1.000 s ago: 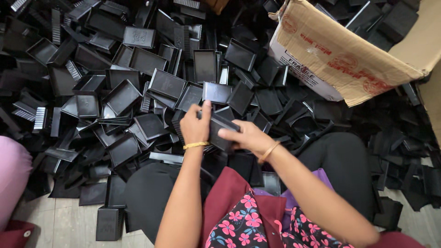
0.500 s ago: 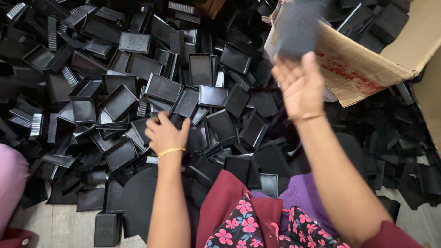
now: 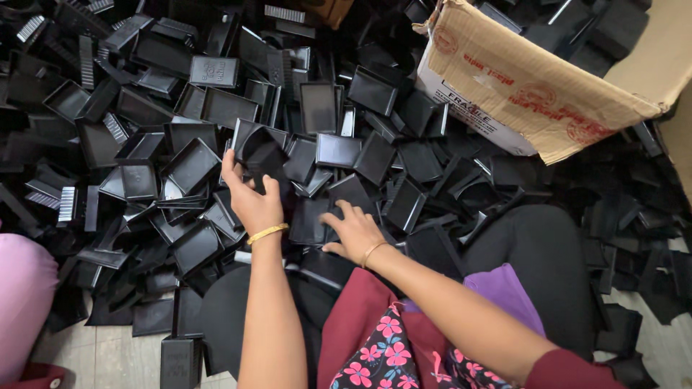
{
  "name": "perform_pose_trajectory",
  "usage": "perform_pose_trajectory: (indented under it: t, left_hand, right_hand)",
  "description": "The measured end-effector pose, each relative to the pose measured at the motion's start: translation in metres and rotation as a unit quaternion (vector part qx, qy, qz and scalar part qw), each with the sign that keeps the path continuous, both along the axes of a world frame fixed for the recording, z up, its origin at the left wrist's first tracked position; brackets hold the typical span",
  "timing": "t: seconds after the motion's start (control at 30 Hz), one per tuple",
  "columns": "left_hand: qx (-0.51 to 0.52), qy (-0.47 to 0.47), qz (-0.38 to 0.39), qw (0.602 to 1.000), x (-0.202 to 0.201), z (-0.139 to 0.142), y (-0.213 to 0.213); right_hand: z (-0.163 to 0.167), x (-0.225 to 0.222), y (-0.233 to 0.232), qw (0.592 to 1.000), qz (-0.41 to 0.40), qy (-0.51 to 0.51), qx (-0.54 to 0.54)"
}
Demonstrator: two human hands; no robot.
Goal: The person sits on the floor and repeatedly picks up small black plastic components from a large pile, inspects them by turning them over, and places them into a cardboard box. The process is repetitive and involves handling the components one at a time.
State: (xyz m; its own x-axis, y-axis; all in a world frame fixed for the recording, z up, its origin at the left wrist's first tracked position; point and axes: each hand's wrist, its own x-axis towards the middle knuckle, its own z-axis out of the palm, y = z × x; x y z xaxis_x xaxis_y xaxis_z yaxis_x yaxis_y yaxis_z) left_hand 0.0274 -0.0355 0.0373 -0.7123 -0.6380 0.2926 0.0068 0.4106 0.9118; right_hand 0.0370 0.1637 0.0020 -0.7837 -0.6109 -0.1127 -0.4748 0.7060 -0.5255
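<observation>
At the far left edge a pink-clad shape [image 3: 25,310] is poking into view, prob. another person's knee or arm, can't tell which. Beside it pale floor boards [image 3: 108,356] are showing under a big heap of black plastic trays [image 3: 180,122], shallow rectangular pcs lying every which way, some face up, some tipped on edge, w/ a few ribbed comb-like strips [image 3: 67,204] mixed in.

Moving right, the left hand [image 3: 254,202] is reaching into the heap, a gold bangle [image 3: 267,232] sitting at its wrist. Its fingers are curling round a black tray piece [image 3: 261,155] (it's looking like two pcs nested, but that's not clear), thumb on the right side, piece lifted slightly above the others and tilted.

Next over, the right hand [image 3: 355,232] is lying palm down w/ fingers spread, fingertips pressing on a flat black tray [image 3: 344,196] at the pile's near edge; it's touching, not gripping, nothing closed in it. A thin bangle is on that wrist too. Below, a maroon sleeve and a dark garment w/ pink flowers [image 3: 389,353] are covering the lap, purple cloth [image 3: 504,295] next to them.

At upper right a torn cardboard box [image 3: 519,86] is lying tipped over the heap, more black pcs showing inside and around it.
</observation>
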Motion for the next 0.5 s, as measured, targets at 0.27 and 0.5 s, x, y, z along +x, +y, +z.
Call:
perform_pose_trajectory:
  t: [0.27,0.5]
  left_hand:
    - [0.238,0.034,-0.122,0.963,-0.008,-0.015,0.011]
    - [0.532,0.044,-0.2,0.822,-0.018,0.007,0.044]
  right_hand:
    - [0.014,-0.034,0.044,0.969,-0.126,0.158,-0.14]
    - [0.063,-0.075,0.081,0.9,-0.224,-0.054,-0.369]
